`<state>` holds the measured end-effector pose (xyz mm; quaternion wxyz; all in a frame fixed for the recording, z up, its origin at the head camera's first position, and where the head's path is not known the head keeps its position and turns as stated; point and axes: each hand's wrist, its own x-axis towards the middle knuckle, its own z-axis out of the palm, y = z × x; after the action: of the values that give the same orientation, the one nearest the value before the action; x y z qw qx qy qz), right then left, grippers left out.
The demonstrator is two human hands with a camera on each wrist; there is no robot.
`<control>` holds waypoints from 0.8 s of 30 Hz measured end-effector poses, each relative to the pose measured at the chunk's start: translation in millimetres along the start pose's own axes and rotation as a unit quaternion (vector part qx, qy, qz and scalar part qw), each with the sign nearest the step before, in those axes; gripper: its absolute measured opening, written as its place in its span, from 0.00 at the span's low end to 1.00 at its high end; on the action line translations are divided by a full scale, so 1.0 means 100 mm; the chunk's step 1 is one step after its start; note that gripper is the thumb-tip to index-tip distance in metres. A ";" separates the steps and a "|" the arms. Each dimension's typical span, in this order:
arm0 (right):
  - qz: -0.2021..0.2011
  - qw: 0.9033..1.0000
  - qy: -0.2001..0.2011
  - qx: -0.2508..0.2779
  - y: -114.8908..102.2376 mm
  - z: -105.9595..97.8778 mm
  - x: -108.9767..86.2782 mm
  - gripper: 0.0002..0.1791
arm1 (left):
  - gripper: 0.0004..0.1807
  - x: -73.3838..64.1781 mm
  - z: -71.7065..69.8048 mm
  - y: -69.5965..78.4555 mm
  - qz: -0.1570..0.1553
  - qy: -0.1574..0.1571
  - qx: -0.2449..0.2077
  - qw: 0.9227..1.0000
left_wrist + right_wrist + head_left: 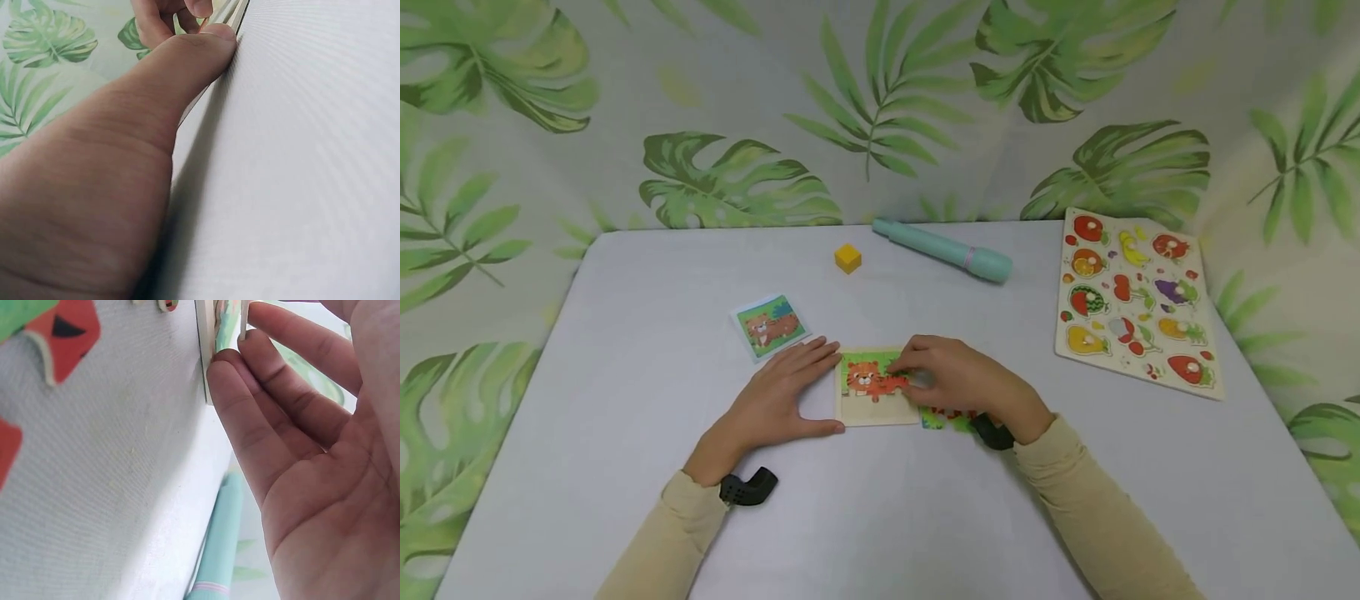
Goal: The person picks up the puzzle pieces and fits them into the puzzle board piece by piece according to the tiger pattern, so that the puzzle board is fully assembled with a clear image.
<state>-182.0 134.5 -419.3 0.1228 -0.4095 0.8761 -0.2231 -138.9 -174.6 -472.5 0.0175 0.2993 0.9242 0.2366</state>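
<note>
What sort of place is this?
It looks like an indoor play table, though I can't tell whose room it is. The white tabletop has an animal puzzle and a fruit picture board on it, and a leafy green backdrop rises beyond it.

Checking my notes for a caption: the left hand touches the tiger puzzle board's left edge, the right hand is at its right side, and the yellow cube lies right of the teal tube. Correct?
Not quite: the yellow cube lies left of the teal tube, as the head view shows. The rest stands.
</note>
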 end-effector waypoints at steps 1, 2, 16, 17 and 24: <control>0.000 1.000 0.000 0.001 0.00 0.00 0.00 0.16 | 0.56 0.00 0.00 0.00 0.001 0.001 0.001 1.000; 0.000 1.000 0.001 0.002 0.00 -0.01 0.00 0.16 | 0.56 0.00 0.00 0.00 0.002 0.002 0.002 1.000; 0.000 1.000 -0.002 -0.010 -0.04 -0.01 0.00 0.16 | 0.56 0.00 -0.02 0.03 -0.003 -0.002 -0.004 1.000; 0.002 1.000 -0.003 -0.011 -0.04 0.00 0.00 0.16 | 0.56 0.00 -0.02 0.03 -0.001 0.000 -0.004 1.000; -0.013 1.000 0.005 -0.026 -0.05 0.02 0.01 0.16 | 0.56 -0.01 -0.02 0.03 -0.005 -0.003 -0.005 1.000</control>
<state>-178.3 130.7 -418.3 0.1051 -0.4228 0.8767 -0.2038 -137.0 -173.8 -469.6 0.0226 0.2952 0.9245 0.2402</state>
